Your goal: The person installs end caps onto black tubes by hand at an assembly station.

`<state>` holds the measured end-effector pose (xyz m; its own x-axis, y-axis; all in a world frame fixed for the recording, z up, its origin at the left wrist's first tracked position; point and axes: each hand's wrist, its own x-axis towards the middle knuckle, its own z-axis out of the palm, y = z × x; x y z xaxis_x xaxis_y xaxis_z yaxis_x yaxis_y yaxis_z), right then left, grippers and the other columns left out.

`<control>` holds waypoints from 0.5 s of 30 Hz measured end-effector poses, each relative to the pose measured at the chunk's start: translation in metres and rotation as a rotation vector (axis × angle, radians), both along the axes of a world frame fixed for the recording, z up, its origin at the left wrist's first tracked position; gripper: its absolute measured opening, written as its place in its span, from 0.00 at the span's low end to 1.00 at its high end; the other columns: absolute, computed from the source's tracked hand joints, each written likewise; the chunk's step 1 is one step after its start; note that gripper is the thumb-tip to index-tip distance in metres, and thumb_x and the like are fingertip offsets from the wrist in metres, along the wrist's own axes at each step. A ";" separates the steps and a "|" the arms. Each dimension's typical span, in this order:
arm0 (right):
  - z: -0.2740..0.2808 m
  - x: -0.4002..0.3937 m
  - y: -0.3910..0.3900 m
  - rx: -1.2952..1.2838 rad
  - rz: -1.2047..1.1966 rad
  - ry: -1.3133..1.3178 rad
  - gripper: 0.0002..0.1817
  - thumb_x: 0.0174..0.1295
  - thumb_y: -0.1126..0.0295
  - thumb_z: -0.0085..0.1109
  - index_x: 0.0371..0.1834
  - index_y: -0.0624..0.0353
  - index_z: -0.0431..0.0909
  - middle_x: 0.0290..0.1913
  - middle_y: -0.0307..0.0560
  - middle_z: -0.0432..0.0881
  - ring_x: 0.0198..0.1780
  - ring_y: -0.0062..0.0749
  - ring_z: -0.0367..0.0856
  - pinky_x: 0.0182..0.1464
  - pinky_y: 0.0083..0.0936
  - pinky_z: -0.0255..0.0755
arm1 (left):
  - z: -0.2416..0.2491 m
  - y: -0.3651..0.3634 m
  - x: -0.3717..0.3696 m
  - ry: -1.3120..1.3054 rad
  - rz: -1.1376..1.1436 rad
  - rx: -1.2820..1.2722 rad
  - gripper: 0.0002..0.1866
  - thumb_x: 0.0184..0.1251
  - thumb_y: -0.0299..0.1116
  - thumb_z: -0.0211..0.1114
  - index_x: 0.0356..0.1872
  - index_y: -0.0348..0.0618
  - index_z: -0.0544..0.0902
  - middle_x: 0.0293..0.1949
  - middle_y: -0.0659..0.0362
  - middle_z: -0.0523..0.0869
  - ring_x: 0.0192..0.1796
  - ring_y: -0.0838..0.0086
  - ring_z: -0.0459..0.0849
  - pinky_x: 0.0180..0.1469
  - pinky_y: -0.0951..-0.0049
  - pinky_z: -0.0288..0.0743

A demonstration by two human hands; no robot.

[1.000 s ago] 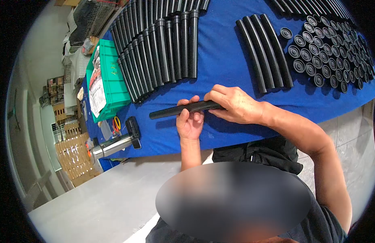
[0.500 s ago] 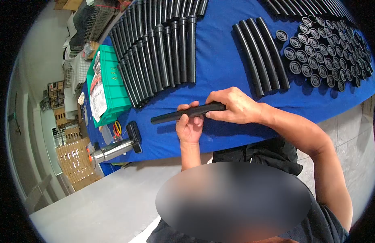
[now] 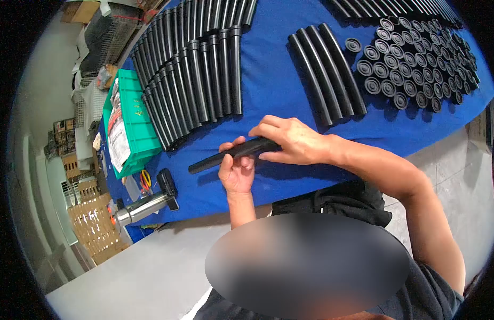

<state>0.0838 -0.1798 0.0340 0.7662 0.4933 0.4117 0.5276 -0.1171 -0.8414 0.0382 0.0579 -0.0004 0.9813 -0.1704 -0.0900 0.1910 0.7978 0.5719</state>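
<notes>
Gripping long matte-black tube (image 3: 225, 156), both hands.

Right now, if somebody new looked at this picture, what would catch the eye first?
Probably the two hands at the centre: the left hand and the right hand both grip one black tube above the blue table cover. Behind them a long row of black tubes lies side by side, and a dense cluster of round black caps fills the far right.
</notes>
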 end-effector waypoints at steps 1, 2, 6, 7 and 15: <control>0.001 0.000 -0.001 -0.022 0.020 0.014 0.20 0.58 0.65 0.68 0.51 0.62 0.76 0.40 0.55 0.80 0.41 0.56 0.82 0.43 0.45 0.77 | 0.001 0.000 0.000 0.001 0.010 0.009 0.17 0.71 0.33 0.66 0.58 0.46 0.80 0.61 0.43 0.82 0.35 0.69 0.82 0.35 0.71 0.79; 0.001 0.001 -0.002 -0.041 0.042 0.028 0.20 0.58 0.65 0.68 0.50 0.62 0.76 0.39 0.54 0.79 0.41 0.56 0.82 0.43 0.45 0.77 | 0.001 0.000 -0.001 0.007 0.004 -0.004 0.16 0.72 0.34 0.64 0.58 0.46 0.80 0.61 0.43 0.82 0.35 0.69 0.83 0.35 0.71 0.79; 0.004 0.002 -0.004 -0.067 0.116 0.197 0.17 0.58 0.64 0.67 0.46 0.61 0.78 0.36 0.55 0.81 0.40 0.57 0.83 0.42 0.45 0.77 | 0.000 0.002 -0.003 -0.027 -0.010 -0.002 0.16 0.71 0.34 0.65 0.57 0.46 0.80 0.61 0.41 0.82 0.34 0.69 0.83 0.35 0.71 0.79; 0.005 0.003 -0.005 -0.092 0.130 0.245 0.16 0.59 0.64 0.67 0.46 0.61 0.78 0.35 0.56 0.81 0.39 0.57 0.83 0.41 0.45 0.77 | -0.001 0.004 -0.004 -0.032 -0.017 0.005 0.16 0.72 0.35 0.64 0.58 0.46 0.80 0.62 0.42 0.81 0.34 0.70 0.83 0.34 0.71 0.79; 0.003 0.004 -0.005 0.031 0.090 0.087 0.18 0.60 0.60 0.67 0.44 0.64 0.78 0.33 0.59 0.80 0.40 0.59 0.82 0.43 0.47 0.76 | -0.008 0.005 -0.002 -0.032 0.016 0.032 0.17 0.70 0.34 0.66 0.57 0.46 0.79 0.61 0.41 0.81 0.32 0.69 0.83 0.32 0.70 0.80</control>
